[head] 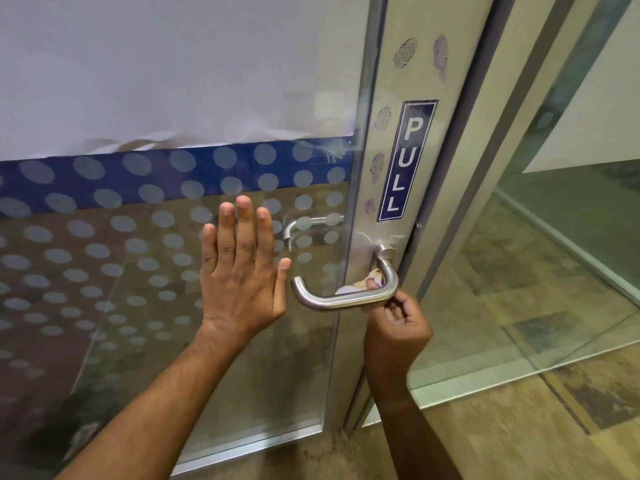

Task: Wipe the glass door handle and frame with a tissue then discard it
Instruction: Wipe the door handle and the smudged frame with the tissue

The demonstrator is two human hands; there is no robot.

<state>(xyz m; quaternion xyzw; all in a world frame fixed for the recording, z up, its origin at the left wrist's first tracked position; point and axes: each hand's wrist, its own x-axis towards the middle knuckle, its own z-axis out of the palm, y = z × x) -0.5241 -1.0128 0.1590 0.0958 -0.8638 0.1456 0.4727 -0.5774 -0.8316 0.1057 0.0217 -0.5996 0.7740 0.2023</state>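
A curved steel door handle [332, 301] juts from the aluminium door frame [388, 216], just below a blue PULL sticker [407, 161]. My right hand [394, 334] is under the handle's right end and pinches a crumpled white tissue [360, 284] against the bar; most of the tissue is hidden behind the handle and my fingers. My left hand [242, 268] lies flat with fingers spread on the glass door panel [138, 254], left of the handle, its thumb close to the handle's free end. Smudged marks dot the frame above and beside the sticker.
The glass carries a blue band with frosted dots and white paper above. A second handle [304, 226] shows through the glass on the far side. To the right stand a fixed glass partition [554, 237] and its post, over a tan tiled floor [519, 427].
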